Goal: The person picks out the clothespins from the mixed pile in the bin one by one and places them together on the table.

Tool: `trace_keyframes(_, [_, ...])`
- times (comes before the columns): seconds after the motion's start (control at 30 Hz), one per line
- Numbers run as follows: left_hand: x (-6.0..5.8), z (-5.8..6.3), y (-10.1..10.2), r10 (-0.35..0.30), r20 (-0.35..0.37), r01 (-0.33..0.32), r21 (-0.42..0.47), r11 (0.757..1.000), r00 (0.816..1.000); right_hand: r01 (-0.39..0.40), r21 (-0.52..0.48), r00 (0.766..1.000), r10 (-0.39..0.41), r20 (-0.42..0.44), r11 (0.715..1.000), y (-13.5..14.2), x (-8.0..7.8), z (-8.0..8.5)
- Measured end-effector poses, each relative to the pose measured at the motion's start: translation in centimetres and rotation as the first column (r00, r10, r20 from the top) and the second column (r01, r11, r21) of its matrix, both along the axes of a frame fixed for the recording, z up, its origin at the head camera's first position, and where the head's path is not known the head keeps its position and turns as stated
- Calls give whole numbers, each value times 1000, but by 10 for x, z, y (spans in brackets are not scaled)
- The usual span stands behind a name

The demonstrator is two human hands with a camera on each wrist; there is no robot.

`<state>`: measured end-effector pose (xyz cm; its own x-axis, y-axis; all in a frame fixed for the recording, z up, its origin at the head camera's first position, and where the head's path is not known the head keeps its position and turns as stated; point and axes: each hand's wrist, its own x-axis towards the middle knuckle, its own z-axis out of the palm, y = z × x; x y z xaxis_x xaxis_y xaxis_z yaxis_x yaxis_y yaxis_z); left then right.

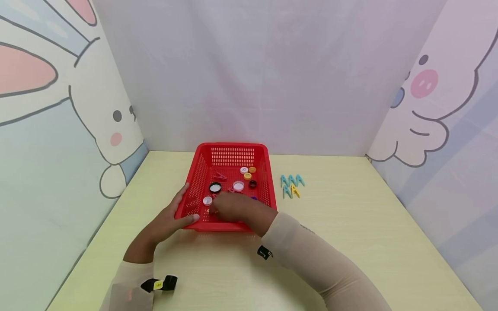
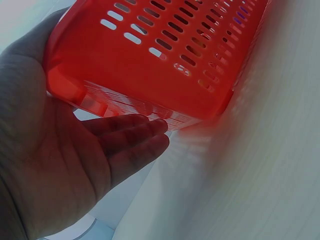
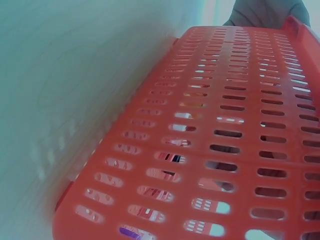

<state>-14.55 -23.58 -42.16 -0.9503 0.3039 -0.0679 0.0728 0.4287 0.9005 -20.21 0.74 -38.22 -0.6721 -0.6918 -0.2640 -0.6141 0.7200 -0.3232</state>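
Observation:
A red plastic basket with slotted sides stands on the table. At its front left corner my left hand holds the rim, thumb over the top and the other fingers outside along the left wall. The left wrist view shows those fingers fairly straight beside the basket wall. My right hand reaches down inside the front of the basket, next to a small yellow piece and a white cap. Its fingertips are mostly hidden, and I cannot tell whether they pinch anything.
In the basket lie a black-rimmed cap, a pink-rimmed cap, a yellow cap, a dark cap and a pink clothespin. Right of it, several teal clothespins and one yellow clothespin form two rows.

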Motion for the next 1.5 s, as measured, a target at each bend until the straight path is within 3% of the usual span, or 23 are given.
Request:
trace_keyframes(0.4, [0,1,-1,9,10,-9,1,1000,1000,-126,-19,989,125,-79,992,-1,1,15])
trace_keyframes(0.73, [0,-2,-2,1,-8,-1,6,1000,1000,-154,-53,983,147,-108,987,1,2,20])
trace_keyframes(0.93, [-2,-2,-1,3,-7,-3,7,1000,1000,-116,-40,987,110,-119,993,2,1,18])
trace_keyframes(1.1, [-4,-3,-2,-4,-10,4,18,1000,1000,-32,-56,992,25,-124,998,3,1,18])
trace_keyframes(1.5, [-4,-4,-2,-12,-9,13,20,1000,1000,63,-78,972,-79,-222,995,-1,10,27])
